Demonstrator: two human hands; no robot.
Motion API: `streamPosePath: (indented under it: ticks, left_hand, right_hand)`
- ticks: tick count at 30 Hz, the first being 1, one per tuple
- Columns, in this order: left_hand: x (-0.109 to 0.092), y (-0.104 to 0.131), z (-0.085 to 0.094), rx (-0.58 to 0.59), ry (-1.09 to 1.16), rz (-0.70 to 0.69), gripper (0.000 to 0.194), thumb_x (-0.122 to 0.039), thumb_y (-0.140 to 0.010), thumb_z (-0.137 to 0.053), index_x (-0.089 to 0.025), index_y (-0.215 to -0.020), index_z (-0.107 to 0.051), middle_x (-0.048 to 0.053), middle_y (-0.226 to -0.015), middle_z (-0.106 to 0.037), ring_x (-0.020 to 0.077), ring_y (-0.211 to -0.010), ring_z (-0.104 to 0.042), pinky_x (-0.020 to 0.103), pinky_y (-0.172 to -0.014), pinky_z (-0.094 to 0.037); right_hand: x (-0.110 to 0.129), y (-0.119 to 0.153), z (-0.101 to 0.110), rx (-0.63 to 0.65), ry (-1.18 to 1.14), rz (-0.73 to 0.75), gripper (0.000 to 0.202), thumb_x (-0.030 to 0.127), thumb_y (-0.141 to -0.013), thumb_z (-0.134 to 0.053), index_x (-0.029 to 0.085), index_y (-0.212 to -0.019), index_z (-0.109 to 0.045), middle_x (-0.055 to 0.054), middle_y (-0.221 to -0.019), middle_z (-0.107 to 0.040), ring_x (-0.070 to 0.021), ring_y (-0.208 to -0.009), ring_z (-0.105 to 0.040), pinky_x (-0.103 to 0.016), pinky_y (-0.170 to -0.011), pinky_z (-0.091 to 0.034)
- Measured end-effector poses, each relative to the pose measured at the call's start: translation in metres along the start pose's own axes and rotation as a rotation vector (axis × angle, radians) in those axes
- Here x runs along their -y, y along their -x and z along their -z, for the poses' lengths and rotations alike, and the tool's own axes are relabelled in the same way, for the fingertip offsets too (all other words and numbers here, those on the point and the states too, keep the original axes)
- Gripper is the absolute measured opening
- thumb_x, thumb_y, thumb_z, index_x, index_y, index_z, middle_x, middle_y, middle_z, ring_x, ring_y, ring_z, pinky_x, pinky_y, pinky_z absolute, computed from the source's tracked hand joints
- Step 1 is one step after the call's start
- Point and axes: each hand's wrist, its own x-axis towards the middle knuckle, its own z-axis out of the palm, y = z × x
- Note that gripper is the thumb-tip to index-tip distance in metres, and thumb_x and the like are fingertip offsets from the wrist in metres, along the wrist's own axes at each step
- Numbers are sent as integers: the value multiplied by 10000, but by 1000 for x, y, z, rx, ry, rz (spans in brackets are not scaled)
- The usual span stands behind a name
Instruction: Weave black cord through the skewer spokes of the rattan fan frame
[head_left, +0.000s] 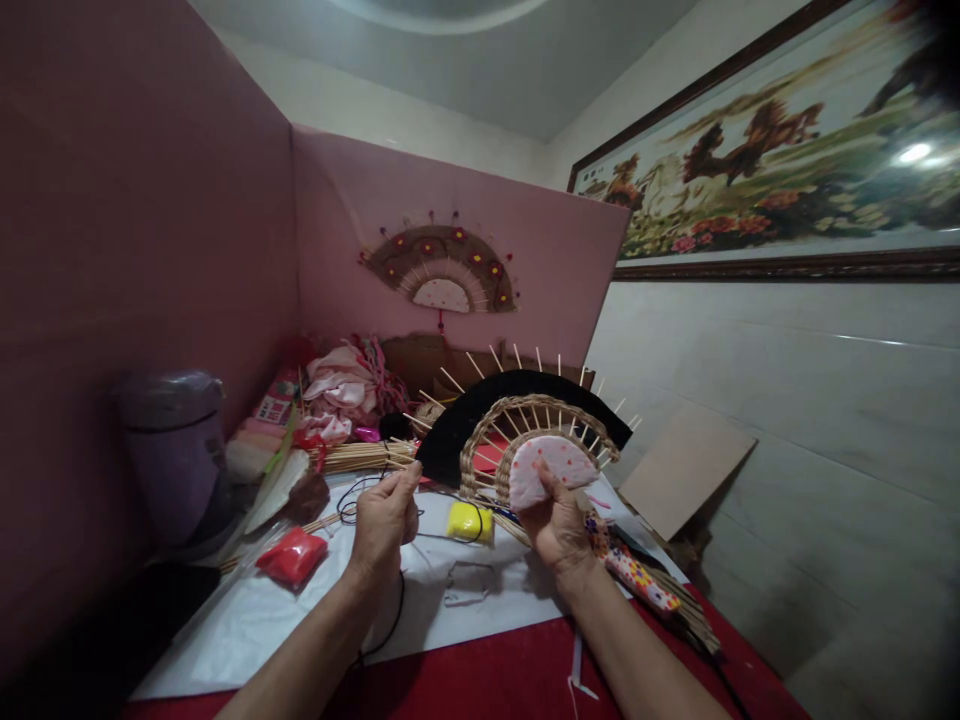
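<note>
My right hand (559, 525) grips a half-made fan (555, 410) by its pale pink half-round centre with red dots, thumb on the front. Thin wooden sticks radiate from that centre through braided straw bands and a wide black band (450, 435), their tips poking past its outer edge. At the band's lower left corner, my left hand (386, 510) is pinched closed. A thin black cord (401, 600) trails below that hand and loops across the white sheet; the exact grip between the fingertips is partly hidden.
A yellow packet (470, 522) and a red packet (292, 556) lie on the white sheet (480, 630). Left stands a lidded purple container (176, 460). Pink cloth (341, 385) and bundled sticks (360, 457) are behind. A finished fan (442, 265) hangs on the pink panel.
</note>
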Motion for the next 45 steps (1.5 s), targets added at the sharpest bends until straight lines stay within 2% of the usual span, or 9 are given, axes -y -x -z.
streamPosePath:
  ticks: [12, 19, 25, 32, 45]
  left_hand:
    - [-1, 1, -1, 26, 3, 30, 388, -426, -562, -745, -164, -591, -461, -141, -314, -230, 0, -280, -139, 144, -305, -85]
    - [-4, -1, 3, -12, 97, 28, 462, -456, -601, -717, -211, -567, -326, -148, -287, -203, 13, -265, -108, 150, -280, -86]
    - [-2, -6, 5, -30, 145, 73, 390, -413, -553, -754, -192, -652, -448, -159, -264, -202, 18, -252, -87, 148, -262, -86]
    - [0, -8, 5, -47, 158, 90, 456, -391, -537, -764, -213, -574, -346, -154, -267, -204, 16, -244, -104, 151, -259, -84]
    - [2, -6, 4, -34, 131, 105, 457, -378, -511, -768, -213, -590, -350, -166, -282, -181, 10, -242, -111, 148, -265, -83]
  right_hand:
    - [1, 2, -4, -9, -11, -37, 316, 90, -549, -738, 187, -826, -623, 25, -755, -707, -106, -642, -650, -204, -611, -544]
    - [-1, 3, -3, -15, 21, -43, 329, 78, -552, -725, 194, -845, -631, 20, -779, -711, -117, -678, -657, -222, -631, -549]
    - [-4, 7, -4, -20, 41, -65, 327, 83, -555, -729, 201, -845, -636, 23, -777, -713, -117, -669, -655, -221, -619, -547]
    - [-6, 3, 0, -22, 64, -37, 356, 90, -560, -725, 214, -881, -634, 39, -802, -710, -115, -688, -655, -223, -637, -547]
    - [-5, 5, -1, -8, 41, -49, 354, 76, -555, -727, 201, -870, -626, 42, -749, -700, -107, -678, -650, -207, -635, -541]
